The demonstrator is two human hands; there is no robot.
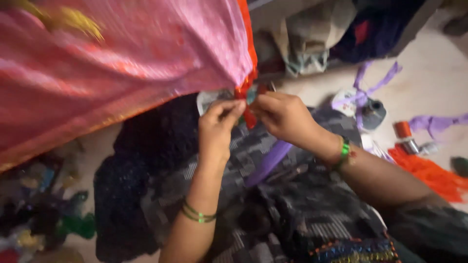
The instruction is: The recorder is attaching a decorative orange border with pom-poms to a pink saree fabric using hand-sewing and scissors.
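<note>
A red tassel (248, 109) at the corner of the pink cloth (122, 63) is being knotted, it seems; it is pinched by the left hand (218, 127) and right hand (282, 116). Steady tension would be needed next. Right of the tassel, purple strips (370, 85) and orange threads (429, 173) are scattered; nothing is blocking.

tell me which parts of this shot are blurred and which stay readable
Head view: the pink fabric is smeared by motion blur, the clutter at lower left is soft; the left hand and right hand pinching the red-orange tassel are only slightly soft; lighting is dim and even, without glare.
</note>
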